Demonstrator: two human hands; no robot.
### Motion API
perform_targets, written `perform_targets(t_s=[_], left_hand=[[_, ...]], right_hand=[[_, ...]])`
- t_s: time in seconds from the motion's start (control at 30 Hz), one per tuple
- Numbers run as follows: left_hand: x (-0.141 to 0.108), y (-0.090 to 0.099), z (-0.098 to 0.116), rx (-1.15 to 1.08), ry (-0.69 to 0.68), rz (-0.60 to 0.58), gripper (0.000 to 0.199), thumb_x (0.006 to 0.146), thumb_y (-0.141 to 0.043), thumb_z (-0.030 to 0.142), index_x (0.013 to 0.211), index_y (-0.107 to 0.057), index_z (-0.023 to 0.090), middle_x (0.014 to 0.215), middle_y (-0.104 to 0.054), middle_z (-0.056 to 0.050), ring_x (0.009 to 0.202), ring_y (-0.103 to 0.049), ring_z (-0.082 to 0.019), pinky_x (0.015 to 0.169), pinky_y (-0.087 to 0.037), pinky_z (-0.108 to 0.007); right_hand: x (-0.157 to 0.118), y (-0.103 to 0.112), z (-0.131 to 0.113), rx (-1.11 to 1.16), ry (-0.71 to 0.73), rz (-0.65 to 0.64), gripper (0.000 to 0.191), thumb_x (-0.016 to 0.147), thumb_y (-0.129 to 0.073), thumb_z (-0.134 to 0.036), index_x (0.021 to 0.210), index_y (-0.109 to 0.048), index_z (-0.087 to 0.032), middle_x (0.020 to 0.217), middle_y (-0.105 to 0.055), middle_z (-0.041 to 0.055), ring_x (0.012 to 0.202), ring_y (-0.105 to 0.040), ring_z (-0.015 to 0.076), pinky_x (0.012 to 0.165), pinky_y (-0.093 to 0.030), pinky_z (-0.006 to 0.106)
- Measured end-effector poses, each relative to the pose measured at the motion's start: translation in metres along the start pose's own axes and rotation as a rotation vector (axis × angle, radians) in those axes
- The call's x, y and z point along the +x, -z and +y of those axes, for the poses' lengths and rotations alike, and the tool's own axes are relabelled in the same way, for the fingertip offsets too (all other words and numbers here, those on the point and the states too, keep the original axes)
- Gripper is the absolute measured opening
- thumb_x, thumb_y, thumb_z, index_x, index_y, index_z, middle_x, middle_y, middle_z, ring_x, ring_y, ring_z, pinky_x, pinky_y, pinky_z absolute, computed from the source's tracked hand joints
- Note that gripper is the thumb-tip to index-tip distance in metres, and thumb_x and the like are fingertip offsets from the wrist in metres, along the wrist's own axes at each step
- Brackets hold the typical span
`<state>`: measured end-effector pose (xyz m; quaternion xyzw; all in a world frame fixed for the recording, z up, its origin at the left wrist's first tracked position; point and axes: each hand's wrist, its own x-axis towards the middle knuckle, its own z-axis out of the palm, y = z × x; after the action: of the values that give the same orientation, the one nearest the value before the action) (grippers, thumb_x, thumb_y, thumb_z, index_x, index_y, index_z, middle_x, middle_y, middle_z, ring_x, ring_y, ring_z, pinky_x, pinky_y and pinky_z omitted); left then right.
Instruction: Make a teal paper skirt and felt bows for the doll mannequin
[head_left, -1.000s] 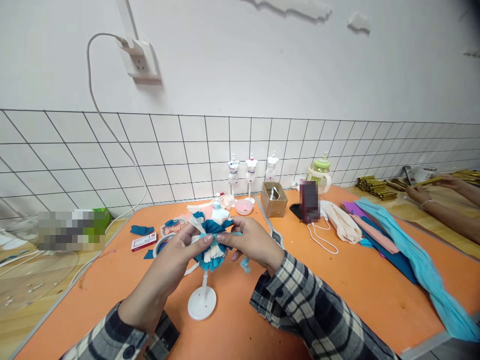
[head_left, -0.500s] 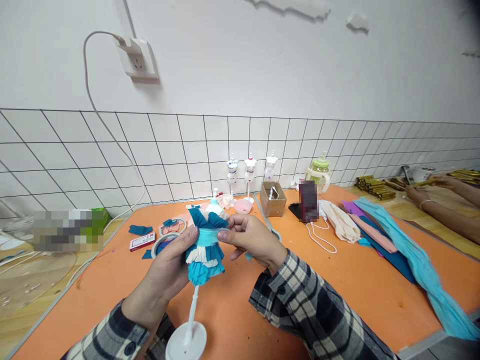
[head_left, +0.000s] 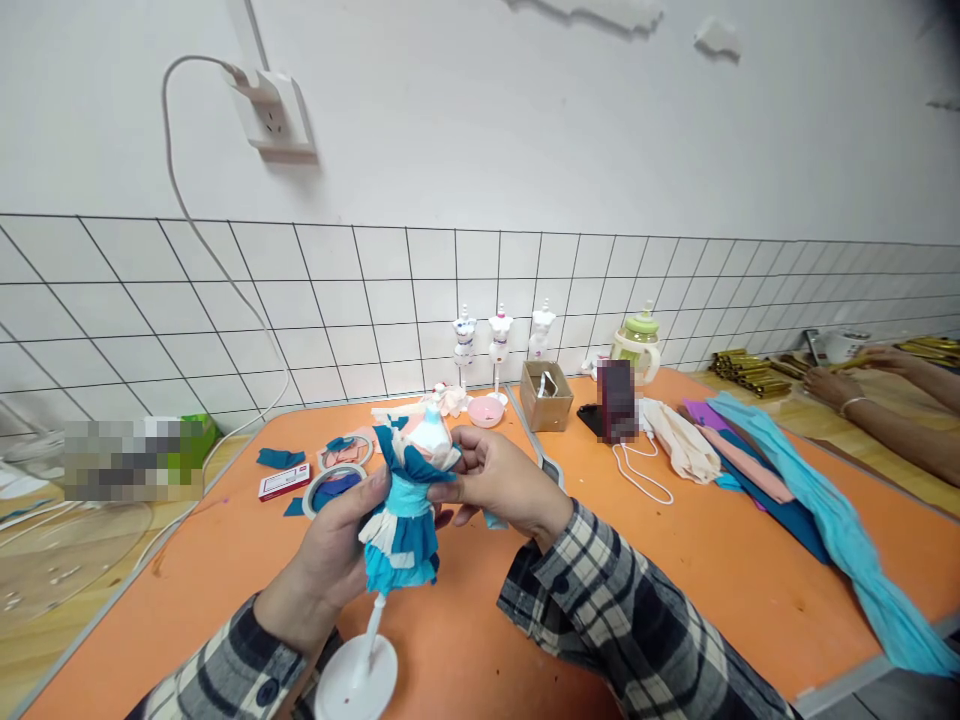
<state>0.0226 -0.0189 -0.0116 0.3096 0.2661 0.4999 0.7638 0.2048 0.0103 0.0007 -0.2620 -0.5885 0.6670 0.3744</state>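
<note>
Miniature dress form [head_left: 431, 438]: leaning, held above the orange desk [head_left: 712, 560]
Left hand [head_left: 337, 535]: grip wrapped around its ruffled blue dress [head_left: 409, 500]
Right hand [head_left: 504, 488]: grip pinching the dress near the waistband
Behind: three white mannequins [head_left: 500, 335], upright by the tiles [head_left: 360, 310]

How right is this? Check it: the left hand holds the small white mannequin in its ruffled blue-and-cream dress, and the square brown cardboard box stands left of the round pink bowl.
Wrong side: the head view shows the brown cardboard box standing to the right of the pink bowl. The left hand does hold the small white mannequin in its ruffled dress.
</note>
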Motion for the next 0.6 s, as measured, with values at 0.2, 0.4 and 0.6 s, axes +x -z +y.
perform_targets(t_s=[0.2,0.4,0.6], left_hand=[[-0.0035,-0.0075,0.0053,0.072,0.025,0.003,0.037,0.058,-0.089,0.034,0.090,-0.077,0.020,0.084,-0.079,-0.006,0.071,-0.072,-0.022,0.073,-0.061,-0.036],[-0.0065,-0.0073,0.0071,0.130,0.076,-0.050,0.030,0.058,-0.088,0.041,0.075,-0.076,0.019,0.056,-0.070,-0.003,0.049,-0.064,-0.017,0.051,-0.054,-0.028],[-0.0090,-0.0018,0.0000,0.303,0.171,-0.019,0.051,0.070,-0.073,0.062,0.094,-0.075,0.017,0.060,-0.070,-0.008,0.058,-0.068,-0.026,0.054,-0.052,-0.034]], right_hand=[[-0.0006,-0.0006,-0.0017,-0.042,-0.050,0.012,0.064,0.057,-0.089,-0.040,0.108,-0.057,-0.019,0.084,-0.065,-0.0001,0.068,-0.067,0.0151,0.049,-0.055,0.020],[-0.0032,-0.0003,-0.0030,-0.053,-0.046,-0.028,0.060,0.058,-0.088,-0.039,0.107,-0.059,-0.020,0.084,-0.064,-0.0004,0.071,-0.064,0.0148,0.047,-0.054,0.018],[-0.0049,0.0042,-0.0025,-0.060,-0.060,-0.159,0.039,0.064,-0.084,-0.041,0.084,-0.066,-0.014,0.072,-0.062,-0.0009,0.060,-0.059,0.0103,0.045,-0.051,0.017]])
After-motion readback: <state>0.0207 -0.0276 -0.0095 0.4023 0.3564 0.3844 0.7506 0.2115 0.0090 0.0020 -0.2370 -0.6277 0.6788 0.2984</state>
